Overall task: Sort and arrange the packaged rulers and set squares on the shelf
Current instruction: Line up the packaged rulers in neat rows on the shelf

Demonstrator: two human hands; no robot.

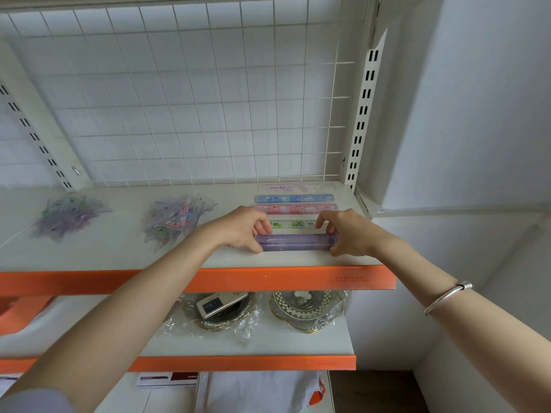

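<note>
Shelf (pixel 104 251) tidying looks to be at the row-laying step: left hand (pixel 244 228) and right hand (pixel 348 231) each have fingers clamped on one end of the purple ruler (pixel 295 242), at the front right just before the green ruler (pixel 293 224); next it wants squaring parallel and releasing. Counted: two set-square piles, far pile (pixel 70 214) and middle pile (pixel 174 217); four rulers, with pink ruler (pixel 296 208) and blue ruler (pixel 295 198), plus a pale pack (pixel 293 187) behind, perhaps a fifth.
</note>
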